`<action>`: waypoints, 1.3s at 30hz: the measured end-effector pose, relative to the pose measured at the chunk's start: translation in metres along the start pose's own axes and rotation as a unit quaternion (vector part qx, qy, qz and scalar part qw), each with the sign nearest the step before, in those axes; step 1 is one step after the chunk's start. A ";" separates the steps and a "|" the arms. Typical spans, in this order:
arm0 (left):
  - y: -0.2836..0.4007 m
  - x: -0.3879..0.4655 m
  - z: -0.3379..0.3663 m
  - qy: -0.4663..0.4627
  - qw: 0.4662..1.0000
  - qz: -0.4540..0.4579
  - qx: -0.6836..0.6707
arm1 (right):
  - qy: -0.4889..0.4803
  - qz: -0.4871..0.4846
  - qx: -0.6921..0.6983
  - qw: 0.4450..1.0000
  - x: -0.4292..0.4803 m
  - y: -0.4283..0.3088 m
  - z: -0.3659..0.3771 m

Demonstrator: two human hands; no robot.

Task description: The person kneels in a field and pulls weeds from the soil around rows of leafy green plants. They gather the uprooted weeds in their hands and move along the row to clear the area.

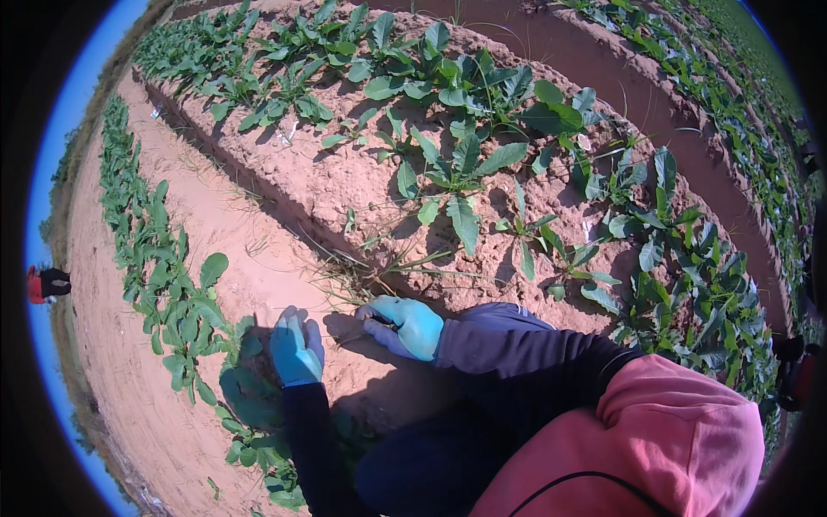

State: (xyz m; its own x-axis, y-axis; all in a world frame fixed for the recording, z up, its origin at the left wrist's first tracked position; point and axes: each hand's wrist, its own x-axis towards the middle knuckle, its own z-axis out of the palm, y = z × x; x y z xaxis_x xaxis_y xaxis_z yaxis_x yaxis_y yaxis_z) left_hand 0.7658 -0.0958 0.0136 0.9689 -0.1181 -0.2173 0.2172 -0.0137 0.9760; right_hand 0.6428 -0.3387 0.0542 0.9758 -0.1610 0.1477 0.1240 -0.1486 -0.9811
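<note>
My left hand (298,348), in a turquoise glove with darker fingertips, is over the sandy furrow, beside the leafy plants of the left row (194,316). Its fingers lie close together, and I cannot tell whether anything is under them. My right hand (404,327), gloved the same way, is at the foot of the raised soil bed, just below a tuft of grass weeds (349,284). Its fingers and thumb are curled towards each other; whether they hold something small cannot be told. A broad-leaved green plant (460,165) grows on the bed above.
The raised bed (323,174) has a steep edge along the furrow (239,226) and bears several leafy plants. More crop rows (730,110) run at the upper right. A person (44,284) in red and black is far off at the left rim.
</note>
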 end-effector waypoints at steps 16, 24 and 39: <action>-0.023 -0.055 0.017 0.083 0.996 -0.001 0.040 | 0.064 0.232 -0.451 0.859 0.105 0.124 -0.311; -0.034 -0.048 -0.009 0.052 0.856 0.212 0.468 | -0.111 0.309 -0.568 0.754 0.167 0.123 -0.296; -0.066 -0.032 -0.012 0.001 0.721 0.325 0.612 | 0.355 0.027 0.087 0.930 0.105 0.205 -0.350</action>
State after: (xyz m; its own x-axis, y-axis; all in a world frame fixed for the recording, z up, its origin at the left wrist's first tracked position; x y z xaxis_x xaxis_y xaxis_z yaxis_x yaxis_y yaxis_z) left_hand 0.7222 -0.0796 -0.0445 0.8200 -0.4923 0.2918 -0.5479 -0.8226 0.1519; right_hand 0.7075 -0.7272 -0.0875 0.6241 -0.7770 0.0828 0.1655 0.0279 -0.9858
